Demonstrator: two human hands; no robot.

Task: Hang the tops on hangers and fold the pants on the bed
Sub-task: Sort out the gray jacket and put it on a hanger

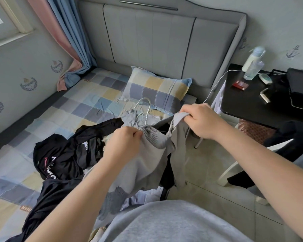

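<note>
Both your hands are on the grey top [147, 165]; your L hand [125, 142] is clenched round the knit just beside the ribbed collar [155, 137], knuckles up; your R hand [201, 122] pinches a bunched edge of the same top, held a bit higher and further out than the L. The top hangs btwn and below the two hands, over the bed's edge, w/ a loose strip trailing down under the R hand. The silver hanger [146, 110] rises out of the collar btwn the hands, hook up twd the pillow [157, 89]; its lower part is hidden in the fabric, so can't tell how far in it sits. Left of your L hand a heap of black clothes [63, 154] lies crumpled on the checked bed [33, 123], one w/ white and pink lettering; can't tell which are tops and which pants. Beyond and right of your R hand stands a black worktop [248, 107] w/ two bottles [252, 67], a red packet [240, 85] and a white cable [217, 84] trailing off it.
</note>
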